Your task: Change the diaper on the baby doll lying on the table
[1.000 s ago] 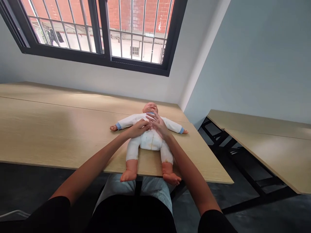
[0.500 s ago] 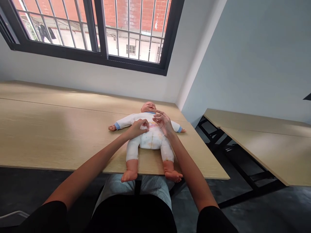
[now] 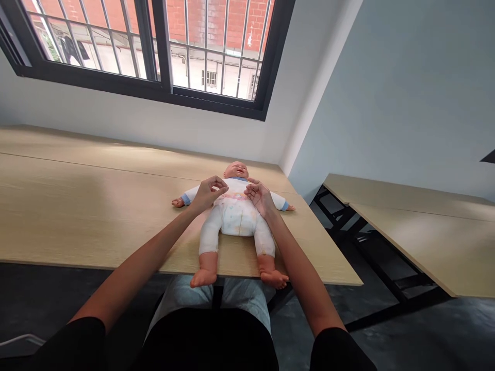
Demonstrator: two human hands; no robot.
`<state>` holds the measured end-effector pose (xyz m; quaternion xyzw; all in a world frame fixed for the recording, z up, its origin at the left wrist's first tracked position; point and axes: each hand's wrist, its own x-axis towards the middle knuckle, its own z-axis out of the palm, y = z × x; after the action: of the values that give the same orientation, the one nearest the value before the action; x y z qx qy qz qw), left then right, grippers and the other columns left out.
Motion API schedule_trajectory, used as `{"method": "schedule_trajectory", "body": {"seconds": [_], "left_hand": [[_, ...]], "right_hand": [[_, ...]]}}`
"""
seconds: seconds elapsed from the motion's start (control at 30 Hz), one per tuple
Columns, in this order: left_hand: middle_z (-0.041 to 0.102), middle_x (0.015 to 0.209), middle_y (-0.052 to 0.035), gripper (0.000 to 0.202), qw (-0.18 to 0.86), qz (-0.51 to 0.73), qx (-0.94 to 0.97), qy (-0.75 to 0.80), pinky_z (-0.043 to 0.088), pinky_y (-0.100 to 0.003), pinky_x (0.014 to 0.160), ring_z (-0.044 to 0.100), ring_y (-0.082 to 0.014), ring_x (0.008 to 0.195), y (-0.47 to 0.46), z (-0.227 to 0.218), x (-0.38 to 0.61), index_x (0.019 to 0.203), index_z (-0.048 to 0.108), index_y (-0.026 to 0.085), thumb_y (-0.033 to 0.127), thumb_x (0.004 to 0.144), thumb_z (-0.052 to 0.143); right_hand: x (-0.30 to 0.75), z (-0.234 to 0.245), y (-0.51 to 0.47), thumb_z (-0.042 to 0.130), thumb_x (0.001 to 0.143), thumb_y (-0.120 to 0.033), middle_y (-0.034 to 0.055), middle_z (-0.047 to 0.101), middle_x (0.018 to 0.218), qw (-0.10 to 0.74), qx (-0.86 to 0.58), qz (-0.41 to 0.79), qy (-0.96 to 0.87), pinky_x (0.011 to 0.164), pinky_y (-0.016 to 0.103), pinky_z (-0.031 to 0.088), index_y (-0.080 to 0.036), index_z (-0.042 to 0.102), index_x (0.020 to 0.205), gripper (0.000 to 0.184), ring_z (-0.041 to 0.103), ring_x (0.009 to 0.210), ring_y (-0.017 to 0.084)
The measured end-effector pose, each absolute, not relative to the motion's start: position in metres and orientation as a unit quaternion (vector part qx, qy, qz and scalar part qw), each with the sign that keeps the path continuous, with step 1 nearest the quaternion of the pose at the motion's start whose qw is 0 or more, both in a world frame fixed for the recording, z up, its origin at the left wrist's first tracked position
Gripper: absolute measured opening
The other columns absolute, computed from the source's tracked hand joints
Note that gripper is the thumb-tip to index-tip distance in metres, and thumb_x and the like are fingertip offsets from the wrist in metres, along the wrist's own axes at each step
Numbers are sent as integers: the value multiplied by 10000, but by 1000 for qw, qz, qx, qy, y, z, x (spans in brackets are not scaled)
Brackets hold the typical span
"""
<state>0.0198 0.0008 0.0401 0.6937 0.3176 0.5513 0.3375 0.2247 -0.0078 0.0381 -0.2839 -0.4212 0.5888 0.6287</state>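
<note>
A baby doll (image 3: 238,219) in a white outfit with blue cuffs and collar lies on its back on the wooden table (image 3: 96,206). Its head points away from me, and its feet reach over the front edge. My left hand (image 3: 210,194) is over the doll's chest on the left, fingers bent and thumb a little apart from them, nothing visible between. On the other side of the chest, my right hand (image 3: 259,197) has loosely curled fingers, also with nothing seen in them. Whether either hand touches the outfit I cannot tell.
Behind the table is a white wall with a barred window (image 3: 170,56). To the right stands a second wooden table (image 3: 417,226) on black metal legs, with a gap between the two tables. My legs are under the front edge.
My left hand has moved up and slightly left, from the doll's belly toward its chest and shoulder. My right hand stays nearly in place, its fingers shifting slightly. The doll lies as before.
</note>
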Motion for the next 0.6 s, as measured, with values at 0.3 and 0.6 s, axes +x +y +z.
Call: {"method": "schedule_trajectory", "body": {"seconds": [0.3,0.6], "left_hand": [[718,866,-34,123,248,417,815,316,467,-365,838,600,-230,909,-11,34,27,785,706,219,332,765,660],[717,898,-29,146,248,399,822,323,470,-384,859,586,-244,937,-7,32,26,842,721,231,334,748,676]], "right_hand": [[225,38,-8,695,666,-243,-15,644,752,622,-286,586,-433,697,214,499,-182,670,947,289,591,676,113],[223,35,-7,715,627,-268,-18,638,742,617,-292,579,-446,665,224,497,-201,676,936,318,585,672,125]]}}
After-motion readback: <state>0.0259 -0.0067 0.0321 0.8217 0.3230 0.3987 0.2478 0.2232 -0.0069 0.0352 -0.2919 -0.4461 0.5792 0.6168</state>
